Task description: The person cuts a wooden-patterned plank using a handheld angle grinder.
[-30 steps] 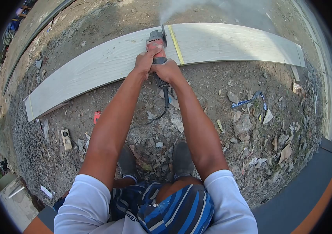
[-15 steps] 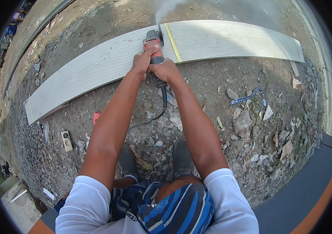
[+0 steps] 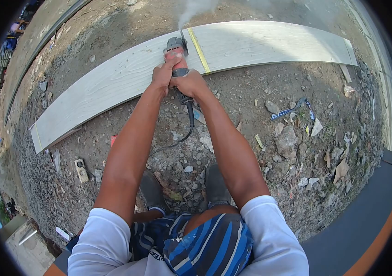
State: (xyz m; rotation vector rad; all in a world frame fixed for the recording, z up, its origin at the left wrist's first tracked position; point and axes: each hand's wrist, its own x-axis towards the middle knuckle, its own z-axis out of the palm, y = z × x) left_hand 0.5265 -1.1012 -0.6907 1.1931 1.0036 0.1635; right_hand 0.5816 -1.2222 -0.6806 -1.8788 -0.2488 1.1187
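A red and black angle grinder [image 3: 174, 44] rests over a long pale board [image 3: 108, 73] with a wood-grain face. Its disc stands upright near the board's far edge, just left of a yellow strip [image 3: 198, 49] across the board. White dust [image 3: 190, 13] streams away from the disc. My left hand [image 3: 162, 76] is closed around the left side of the grinder's body. Lower down, my right hand [image 3: 190, 83] wraps the handle from the right. The grinder's black cord [image 3: 191, 120] curves down toward my feet. My palms hide part of its body.
A socket block [image 3: 81, 170] lies on the gravel at left, and a red object [image 3: 113, 140] shows beside my left forearm. Stones [image 3: 287, 141], a blue printed strip [image 3: 284, 113] and scraps litter the right side. My shoes [image 3: 217, 184] stand on rubble.
The whole view has shifted slightly, so board and grinder appear a little further left. Both hands keep their hold on the grinder. The dust plume has changed shape.
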